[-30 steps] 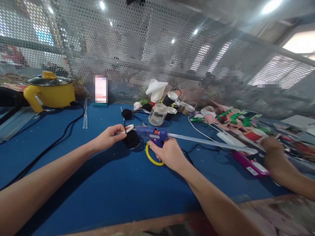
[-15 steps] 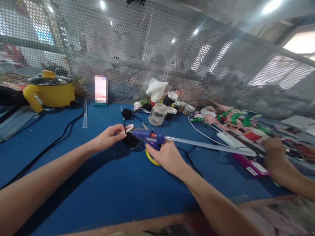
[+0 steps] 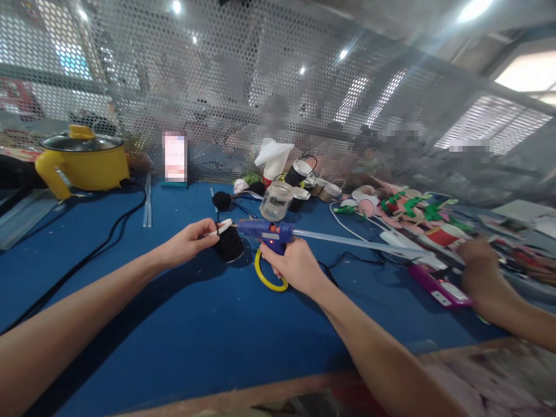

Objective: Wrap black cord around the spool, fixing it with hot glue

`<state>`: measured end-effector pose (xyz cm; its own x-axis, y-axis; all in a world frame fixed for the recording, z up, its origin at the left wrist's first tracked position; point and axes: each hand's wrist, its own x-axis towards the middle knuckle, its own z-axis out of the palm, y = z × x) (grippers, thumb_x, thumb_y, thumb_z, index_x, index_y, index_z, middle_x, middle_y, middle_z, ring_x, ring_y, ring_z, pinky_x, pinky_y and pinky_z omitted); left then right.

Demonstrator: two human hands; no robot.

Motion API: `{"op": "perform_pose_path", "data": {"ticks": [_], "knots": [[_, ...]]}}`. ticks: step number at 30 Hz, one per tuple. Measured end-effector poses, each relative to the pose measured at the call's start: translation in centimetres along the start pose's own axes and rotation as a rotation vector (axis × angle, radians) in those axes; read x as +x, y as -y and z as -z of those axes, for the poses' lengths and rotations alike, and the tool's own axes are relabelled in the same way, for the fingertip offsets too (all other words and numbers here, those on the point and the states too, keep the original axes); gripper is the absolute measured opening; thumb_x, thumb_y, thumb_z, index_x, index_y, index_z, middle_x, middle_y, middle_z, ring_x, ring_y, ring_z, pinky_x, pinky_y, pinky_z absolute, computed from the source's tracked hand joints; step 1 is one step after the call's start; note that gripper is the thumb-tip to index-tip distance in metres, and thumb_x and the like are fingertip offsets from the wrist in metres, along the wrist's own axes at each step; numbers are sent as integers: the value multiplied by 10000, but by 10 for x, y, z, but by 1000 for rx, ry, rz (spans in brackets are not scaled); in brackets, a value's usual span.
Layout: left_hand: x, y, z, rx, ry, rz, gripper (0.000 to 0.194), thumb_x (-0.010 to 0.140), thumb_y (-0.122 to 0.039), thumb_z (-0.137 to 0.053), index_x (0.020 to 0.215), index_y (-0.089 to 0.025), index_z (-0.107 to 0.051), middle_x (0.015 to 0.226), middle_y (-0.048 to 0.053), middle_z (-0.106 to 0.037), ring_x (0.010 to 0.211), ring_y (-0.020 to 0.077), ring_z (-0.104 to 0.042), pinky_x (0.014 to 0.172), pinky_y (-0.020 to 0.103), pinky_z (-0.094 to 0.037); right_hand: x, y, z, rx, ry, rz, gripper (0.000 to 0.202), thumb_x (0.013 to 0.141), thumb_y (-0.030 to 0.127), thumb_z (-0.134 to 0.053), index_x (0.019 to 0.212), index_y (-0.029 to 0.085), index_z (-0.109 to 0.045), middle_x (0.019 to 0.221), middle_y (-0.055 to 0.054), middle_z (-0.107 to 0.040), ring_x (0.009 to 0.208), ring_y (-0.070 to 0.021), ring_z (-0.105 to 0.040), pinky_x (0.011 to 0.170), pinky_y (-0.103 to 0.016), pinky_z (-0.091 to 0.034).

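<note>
My left hand [image 3: 197, 237] is closed, fingertips pinching the white edge of a small black cup [image 3: 229, 246]. The cup looks wrapped in black yarn, and a black strand runs near it from a black yarn ball [image 3: 221, 201]. My right hand [image 3: 297, 263] grips a blue hot glue gun [image 3: 264, 230] by its handle. The gun points left, its tip close to the cup's white edge; whether they touch I cannot tell. A long clear glue stick [image 3: 347, 240] sticks out of the gun's back. Below the gun, a yellow loop handle [image 3: 271, 284] lies partly hidden by my right hand.
Behind the gun stand a clear jar [image 3: 276, 201] and several small cups [image 3: 299, 172]. A yellow electric pot [image 3: 87, 162] and a phone [image 3: 174, 156] stand at the back left. To the right lie a purple power strip [image 3: 438, 286] and craft pieces; another person's hand [image 3: 482, 272] is there.
The view has shifted slightly. The glue gun's tip has drawn a little to the right of the cup's white edge. Both hands keep their holds.
</note>
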<state>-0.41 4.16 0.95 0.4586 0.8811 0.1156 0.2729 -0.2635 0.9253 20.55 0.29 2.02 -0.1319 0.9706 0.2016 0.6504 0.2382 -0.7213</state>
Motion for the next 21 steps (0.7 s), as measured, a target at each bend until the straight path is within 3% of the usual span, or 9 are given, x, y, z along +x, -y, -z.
{"op": "perform_pose_path", "data": {"ticks": [5, 11, 21], "knots": [[0, -3, 0, -59, 12, -2, 184, 702, -279, -494, 611, -191, -361, 815, 18, -547, 912, 172, -470, 738, 253, -333, 2, -2, 0, 12, -2, -6, 246, 716, 289, -482, 502, 185, -417, 324, 41, -440, 295, -99, -455, 387, -212, -397], [0, -2, 0, -55, 3, 11, 178, 698, -276, -503, 612, -186, -376, 819, 18, -559, 857, 161, -487, 701, 246, -332, -1, 3, 0, -2, 7, 33, 264, 717, 284, -482, 483, 191, -403, 325, 43, -427, 300, -95, -448, 386, -206, -385], [0, 0, 1, 6, 14, -3, 189, 736, -302, -460, 627, -193, -351, 779, 16, -541, 1013, 201, -456, 759, 273, -328, -6, 4, -7, -111, -60, 97, 135, 696, 277, -490, 622, 169, -520, 469, -4, -521, 454, -140, -512, 453, -240, -400]]}}
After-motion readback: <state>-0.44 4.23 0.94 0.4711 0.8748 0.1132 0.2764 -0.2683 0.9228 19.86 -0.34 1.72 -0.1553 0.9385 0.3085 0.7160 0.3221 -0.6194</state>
